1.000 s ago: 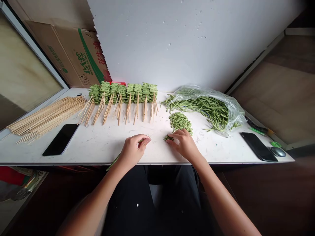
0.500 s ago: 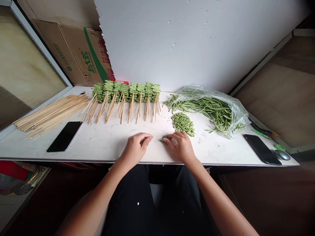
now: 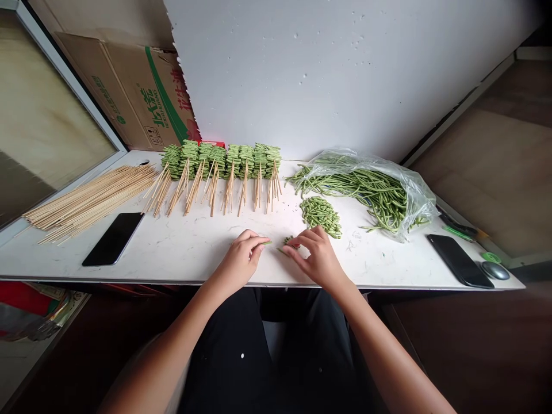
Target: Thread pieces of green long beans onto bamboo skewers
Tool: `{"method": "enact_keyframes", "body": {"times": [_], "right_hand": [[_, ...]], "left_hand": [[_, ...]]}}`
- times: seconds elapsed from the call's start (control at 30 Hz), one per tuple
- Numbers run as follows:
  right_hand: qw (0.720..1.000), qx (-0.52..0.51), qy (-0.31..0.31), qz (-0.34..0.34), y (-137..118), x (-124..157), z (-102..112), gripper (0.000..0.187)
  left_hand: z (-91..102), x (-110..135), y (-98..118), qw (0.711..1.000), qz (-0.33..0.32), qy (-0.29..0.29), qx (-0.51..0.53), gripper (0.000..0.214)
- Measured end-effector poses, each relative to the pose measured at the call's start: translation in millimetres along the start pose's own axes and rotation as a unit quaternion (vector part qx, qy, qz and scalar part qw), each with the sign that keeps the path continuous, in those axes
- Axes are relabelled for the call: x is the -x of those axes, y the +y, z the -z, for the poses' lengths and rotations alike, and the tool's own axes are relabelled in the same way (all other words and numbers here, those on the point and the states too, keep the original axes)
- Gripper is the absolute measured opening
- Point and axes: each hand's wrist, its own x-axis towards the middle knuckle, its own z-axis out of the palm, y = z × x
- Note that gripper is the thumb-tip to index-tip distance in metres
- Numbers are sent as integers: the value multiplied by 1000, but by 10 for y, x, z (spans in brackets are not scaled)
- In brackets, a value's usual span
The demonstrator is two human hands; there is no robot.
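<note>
Apart over a white table (image 3: 190, 253), left hand (image 3: 241, 256) and right hand (image 3: 317, 259).
Left thumb and fingers pinch a green bean (image 3: 268, 242); the right hand curls half open at short bean pieces (image 3: 288, 240), its grip unclear, near the bean pile (image 3: 321, 217).

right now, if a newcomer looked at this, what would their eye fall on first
Probably the row of stacked green bean pieces along the back of the white counter, with sticks pointing toward the person. Next might come the long beans partly inside a clear plastic bag at back right. At the front, the left hand pinches a slim green piece, with the right hand over cut pieces.
</note>
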Motion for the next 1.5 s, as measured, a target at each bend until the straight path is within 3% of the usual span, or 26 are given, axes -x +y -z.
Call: {"method": "enact_keyframes", "body": {"times": [0.13,0.27,0.47,0.6,0.67,0.87,1.07,1.27,1.43,1.5], "right_hand": [[994,105,-20,22,-36,56,-124,21],[987,157,10,8,-11,92,-252,24],[998,48,45,-13,-114,55,-196,21],[996,-80,23,17,-236,40,-141,28],[994,-105,31,17,-255,42,-141,22],[987,-126,94,-23,-207,14,-50,20],[988,-112,101,23,-230,10,34,26],[990,-17,125,61,-237,37,11,14],[989,-63,104,85,-255,32,7,16],[985,-94,122,79,-301,39,-1,17]], "left_hand": [[-13,4,-6,1000,-1,2,2,31],[-29,5,6,999,-15,18,24,28],[-54,10,14,997,-10,53,54,25],[-69,31,76,996,-21,26,87,31],[-71,41,101,995,-30,11,99,32],[-54,31,92,996,-10,43,83,20],[-50,35,152,996,-36,65,45,13],[-31,55,245,996,-49,49,63,13],[-52,76,297,994,-34,27,99,20],[-72,90,313,991,-30,18,127,23]]}}
